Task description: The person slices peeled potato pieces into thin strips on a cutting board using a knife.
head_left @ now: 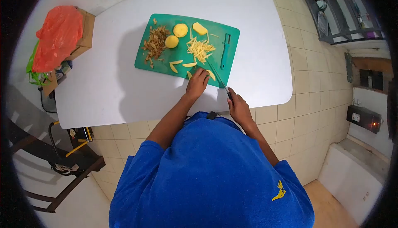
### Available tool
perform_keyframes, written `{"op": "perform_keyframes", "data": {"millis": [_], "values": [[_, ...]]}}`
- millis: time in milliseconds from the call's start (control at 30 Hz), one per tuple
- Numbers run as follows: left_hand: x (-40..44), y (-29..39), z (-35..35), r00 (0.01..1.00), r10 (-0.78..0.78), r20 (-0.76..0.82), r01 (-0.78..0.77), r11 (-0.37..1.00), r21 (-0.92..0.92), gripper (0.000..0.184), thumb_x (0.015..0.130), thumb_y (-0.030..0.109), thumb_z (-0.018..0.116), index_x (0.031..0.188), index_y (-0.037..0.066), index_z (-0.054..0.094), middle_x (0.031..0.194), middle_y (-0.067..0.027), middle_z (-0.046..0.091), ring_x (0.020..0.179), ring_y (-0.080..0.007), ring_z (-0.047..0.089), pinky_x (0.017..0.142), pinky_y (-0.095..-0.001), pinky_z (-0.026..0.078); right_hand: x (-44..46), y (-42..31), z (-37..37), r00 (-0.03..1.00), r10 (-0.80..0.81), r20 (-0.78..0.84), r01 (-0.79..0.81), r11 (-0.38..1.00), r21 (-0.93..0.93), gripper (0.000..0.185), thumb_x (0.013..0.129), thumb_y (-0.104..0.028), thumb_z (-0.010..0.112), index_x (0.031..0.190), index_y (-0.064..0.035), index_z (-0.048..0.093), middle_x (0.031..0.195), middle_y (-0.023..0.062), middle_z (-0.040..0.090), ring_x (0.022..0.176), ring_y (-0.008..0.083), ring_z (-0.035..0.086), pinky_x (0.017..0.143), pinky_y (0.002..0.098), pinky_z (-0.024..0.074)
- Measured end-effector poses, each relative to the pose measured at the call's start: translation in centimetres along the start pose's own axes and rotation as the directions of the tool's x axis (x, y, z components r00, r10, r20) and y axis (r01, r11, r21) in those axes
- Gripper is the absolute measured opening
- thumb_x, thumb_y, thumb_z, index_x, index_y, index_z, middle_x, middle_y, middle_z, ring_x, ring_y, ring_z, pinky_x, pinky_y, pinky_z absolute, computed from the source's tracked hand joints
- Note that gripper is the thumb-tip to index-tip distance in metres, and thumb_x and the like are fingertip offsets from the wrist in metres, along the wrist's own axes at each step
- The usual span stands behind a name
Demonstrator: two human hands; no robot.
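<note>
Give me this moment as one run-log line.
left hand: by potato slice | right hand: gripping knife | cutting board: cut strips piled, peeler right, peelings left

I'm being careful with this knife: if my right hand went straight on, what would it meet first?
Your right hand leads with the knife, whose tip would probably meet the pile of potato sticks first. The knife's height over the green board is unclear.

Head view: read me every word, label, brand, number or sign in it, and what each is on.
None can be read.
Yellow mark on the blue shirt: no lettering legible.
White panel on the dark box, far right: too small.
Cutting board: no text visible.
</note>
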State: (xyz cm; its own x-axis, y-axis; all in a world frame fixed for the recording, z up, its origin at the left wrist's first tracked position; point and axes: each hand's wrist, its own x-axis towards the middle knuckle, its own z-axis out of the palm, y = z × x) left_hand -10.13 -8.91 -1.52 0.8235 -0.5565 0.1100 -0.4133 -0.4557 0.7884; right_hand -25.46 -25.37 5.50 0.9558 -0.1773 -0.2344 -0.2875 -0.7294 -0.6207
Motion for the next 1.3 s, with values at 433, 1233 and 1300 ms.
{"op": "perform_keyframes", "data": {"millis": [433,1233,1300], "values": [[0.4,0.7,1.4,0.986,0.116,-0.116,-0.105,0.990,0.097,0.012,0.080,0.004,0.062,0.091,0.001,0.058,0.096,-0.0134,0.055,0.089,-0.0341,0.055,0.077,-0.0424,0.046,0.6,-0.8,-1.5,0.982,-0.022,0.188,0.056,0.983,-0.177,0.054,0.094,-0.013,0.048,0.145,-0.0240,0.033,0.082,0.0224,0.058,0.066,0.0384,0.061,0.059,0.0467,0.0528],[0.9,1.3,1.2,0.980,-0.196,0.021,0.194,0.977,0.089,0.018,0.085,0.011,0.066,0.096,0.002,0.055,0.092,-0.0132,0.056,0.080,-0.0265,0.062,0.068,-0.0343,0.050,2.7,0.3,-4.8,0.859,0.149,0.491,-0.072,0.983,-0.171,0.064,0.095,-0.010,0.040,0.149,-0.0313,0.015,0.092,0.0237,0.057,0.075,0.0417,0.064,0.067,0.0507,0.0542],[0.4,1.7,1.0,0.969,-0.245,-0.021,0.246,0.964,0.096,0.020,0.084,0.013,0.067,0.093,0.002,0.053,0.089,-0.0122,0.054,0.075,-0.0256,0.061,0.064,-0.0340,0.049,2.1,0.1,-4.6,0.855,0.169,0.490,-0.101,0.981,-0.163,0.064,0.095,-0.011,0.041,0.149,-0.0318,0.015,0.093,0.0237,0.057,0.075,0.0417,0.064,0.067,0.0507,0.0543]]}}
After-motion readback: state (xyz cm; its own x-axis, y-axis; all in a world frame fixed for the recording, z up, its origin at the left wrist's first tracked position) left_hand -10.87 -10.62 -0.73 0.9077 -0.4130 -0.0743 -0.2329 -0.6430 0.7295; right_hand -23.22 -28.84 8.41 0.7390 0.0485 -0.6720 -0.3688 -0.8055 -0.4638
